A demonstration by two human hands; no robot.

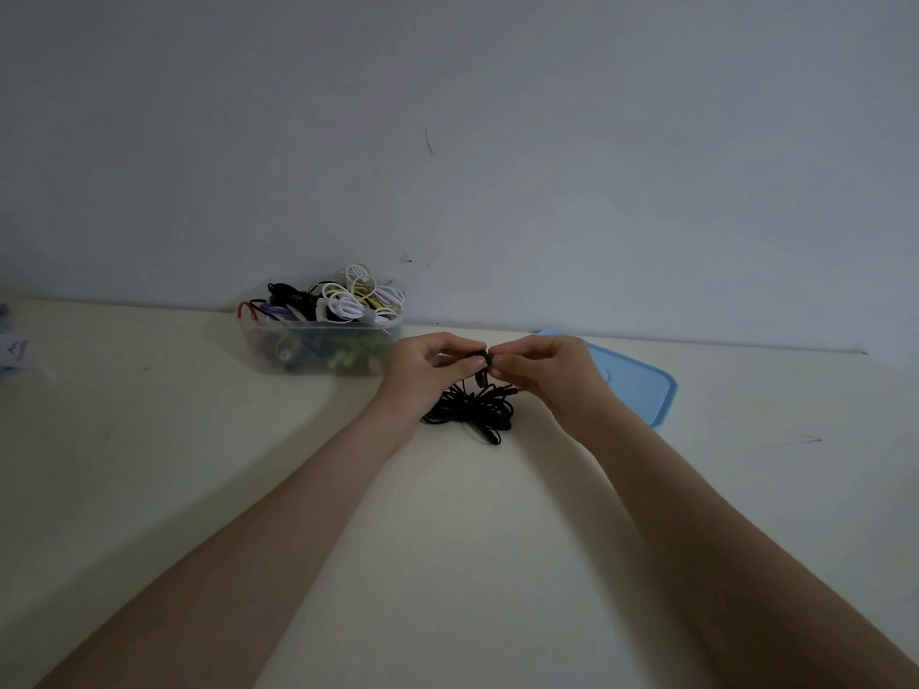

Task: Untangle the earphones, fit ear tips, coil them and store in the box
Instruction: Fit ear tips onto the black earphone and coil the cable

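Note:
A pair of black earphones (472,407) lies as a loose tangle of cable on the cream table, just below my two hands. My left hand (427,370) pinches one end of the black cable, near an earbud. My right hand (542,368) pinches a small dark piece right against it, fingertip to fingertip; whether that piece is an ear tip or the earbud is too small to tell. The clear plastic box (263,348) stands to the left of my left hand, heaped with several coiled earphones in white, black, red, purple and green.
A light blue lid (641,390) lies flat on the table behind my right hand. The grey wall rises just past the box. Some white paper (12,353) shows at the far left edge of the table.

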